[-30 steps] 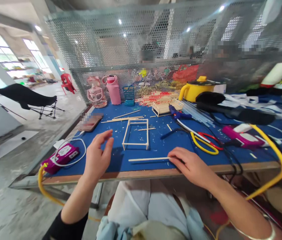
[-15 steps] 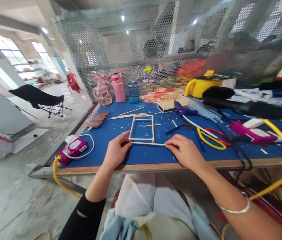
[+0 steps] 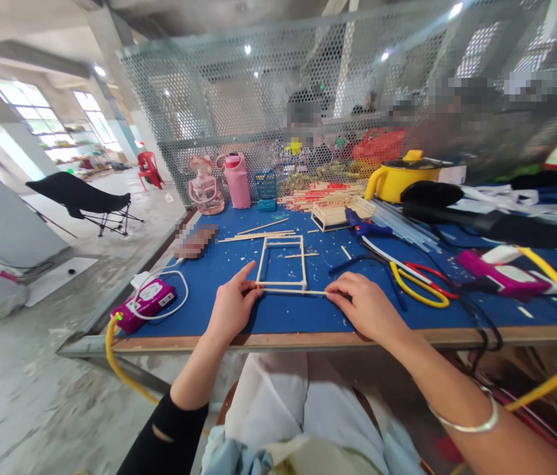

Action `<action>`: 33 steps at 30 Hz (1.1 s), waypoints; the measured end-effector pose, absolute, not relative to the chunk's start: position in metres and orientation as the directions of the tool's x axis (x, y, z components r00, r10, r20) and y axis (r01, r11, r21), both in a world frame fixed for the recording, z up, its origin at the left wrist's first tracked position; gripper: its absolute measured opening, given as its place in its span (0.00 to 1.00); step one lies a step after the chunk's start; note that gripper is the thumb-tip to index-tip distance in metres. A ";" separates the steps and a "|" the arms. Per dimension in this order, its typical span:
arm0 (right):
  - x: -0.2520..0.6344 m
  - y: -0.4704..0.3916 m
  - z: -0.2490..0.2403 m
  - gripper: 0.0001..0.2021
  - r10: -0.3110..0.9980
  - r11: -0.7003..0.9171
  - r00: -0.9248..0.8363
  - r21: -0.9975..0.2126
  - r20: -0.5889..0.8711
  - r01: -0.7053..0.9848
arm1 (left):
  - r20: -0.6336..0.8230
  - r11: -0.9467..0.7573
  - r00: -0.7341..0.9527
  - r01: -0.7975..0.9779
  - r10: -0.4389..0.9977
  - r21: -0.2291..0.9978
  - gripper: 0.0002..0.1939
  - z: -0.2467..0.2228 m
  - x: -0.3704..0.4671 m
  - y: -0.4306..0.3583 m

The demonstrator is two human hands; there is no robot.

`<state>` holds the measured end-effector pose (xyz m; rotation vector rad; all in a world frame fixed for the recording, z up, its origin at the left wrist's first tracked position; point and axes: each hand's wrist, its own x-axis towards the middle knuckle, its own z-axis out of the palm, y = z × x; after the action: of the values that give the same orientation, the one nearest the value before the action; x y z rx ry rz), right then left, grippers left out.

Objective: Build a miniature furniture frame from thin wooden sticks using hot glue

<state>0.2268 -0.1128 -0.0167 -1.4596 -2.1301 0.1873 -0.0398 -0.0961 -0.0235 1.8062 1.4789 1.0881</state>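
Observation:
A small frame of thin wooden sticks [image 3: 304,264] stands on the blue table top. Along its near side lies a loose wooden stick [image 3: 292,291], sticking out past the frame's right corner. My left hand [image 3: 233,300] pinches the left end of that stick at the frame's near left corner, so the exact contact is partly covered by the fingers. The stick's right end is between the thumb and fingers of my right hand [image 3: 364,303]. Behind the frame are several loose sticks [image 3: 258,235], and a hot glue gun [image 3: 367,225] lies to the right.
Purple power strips [image 3: 147,300] [image 3: 503,274] sit at both sides with cables. At the back stand a pink bottle [image 3: 236,181], a clear pink jug [image 3: 205,191], a yellow pot [image 3: 401,178] and a finished-looking stick tray [image 3: 340,214]. A perforated metal screen [image 3: 238,105] rises behind.
The whole view has shifted slightly, so the scene sits a little lower. Both hands keep hold of the stick along the frame's near side, with hardly any other movement.

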 end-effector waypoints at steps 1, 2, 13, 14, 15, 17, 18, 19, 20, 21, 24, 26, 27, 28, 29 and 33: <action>0.227 -0.112 -0.016 0.07 0.901 0.395 -0.261 -0.402 0.347 0.826 | 0.241 -0.237 0.062 0.531 0.968 0.814 0.30 -0.022 -0.039 -0.097; 0.228 -0.111 -0.015 0.07 0.905 0.387 -0.256 -0.403 0.341 0.829 | 0.243 -0.238 0.062 0.539 0.968 0.808 0.29 -0.022 -0.037 -0.097; 0.232 -0.108 -0.016 0.08 0.917 0.389 -0.282 -0.467 0.283 0.794 | 0.275 -0.304 0.133 0.487 0.952 0.819 0.27 -0.022 -0.018 -0.104; 0.232 -0.108 -0.015 0.08 0.916 0.393 -0.288 -0.470 0.281 0.791 | 0.277 -0.309 0.138 0.490 0.951 0.815 0.27 -0.022 -0.018 -0.105; 0.232 -0.107 -0.014 0.09 0.915 0.396 -0.291 -0.473 0.280 0.787 | 0.278 -0.311 0.141 0.494 0.950 0.812 0.27 -0.022 -0.019 -0.106; 0.232 -0.107 -0.013 0.09 0.911 0.404 -0.297 -0.474 0.287 0.782 | 0.278 -0.310 0.140 0.506 0.950 0.805 0.27 -0.022 -0.019 -0.106; 0.232 -0.106 -0.013 0.09 0.908 0.409 -0.298 -0.472 0.294 0.781 | 0.278 -0.308 0.137 0.514 0.951 0.801 0.27 -0.023 -0.019 -0.105; 0.231 -0.106 -0.013 0.09 0.905 0.413 -0.298 -0.469 0.302 0.780 | 0.279 -0.307 0.134 0.522 0.951 0.795 0.27 -0.023 -0.020 -0.105; 0.231 -0.106 -0.013 0.09 0.902 0.419 -0.298 -0.466 0.313 0.779 | 0.282 -0.308 0.132 0.533 0.950 0.788 0.27 -0.023 -0.020 -0.105; 0.230 -0.105 -0.013 0.09 0.896 0.428 -0.299 -0.461 0.328 0.777 | 0.286 -0.310 0.132 0.543 0.949 0.780 0.27 -0.023 -0.020 -0.104; 0.228 -0.104 -0.014 0.08 0.880 0.453 -0.303 -0.452 0.367 0.768 | 0.295 -0.317 0.134 0.565 0.946 0.761 0.28 -0.024 -0.021 -0.104; 0.228 -0.104 -0.015 0.07 0.885 0.444 -0.299 -0.456 0.357 0.771 | 0.298 -0.318 0.133 0.580 0.945 0.750 0.28 -0.024 -0.022 -0.104; 0.227 -0.104 -0.015 0.07 0.890 0.436 -0.294 -0.457 0.349 0.775 | 0.297 -0.316 0.132 0.592 0.946 0.742 0.28 -0.024 -0.022 -0.104; 0.227 -0.104 -0.016 0.06 0.894 0.427 -0.289 -0.458 0.341 0.780 | 0.298 -0.315 0.131 0.602 0.946 0.734 0.28 -0.024 -0.022 -0.104; 0.226 -0.104 -0.015 0.06 0.898 0.420 -0.285 -0.458 0.336 0.783 | 0.299 -0.314 0.129 0.609 0.945 0.729 0.27 -0.024 -0.023 -0.104; 0.222 -0.107 -0.013 0.05 0.901 0.414 -0.287 -0.449 0.325 0.792 | 0.303 -0.317 0.130 0.616 0.944 0.721 0.27 -0.024 -0.023 -0.104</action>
<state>0.2224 -0.1066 -0.0133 -1.4316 -2.1430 0.2709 -0.0234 -0.1040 -0.0241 1.9910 1.5008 1.0396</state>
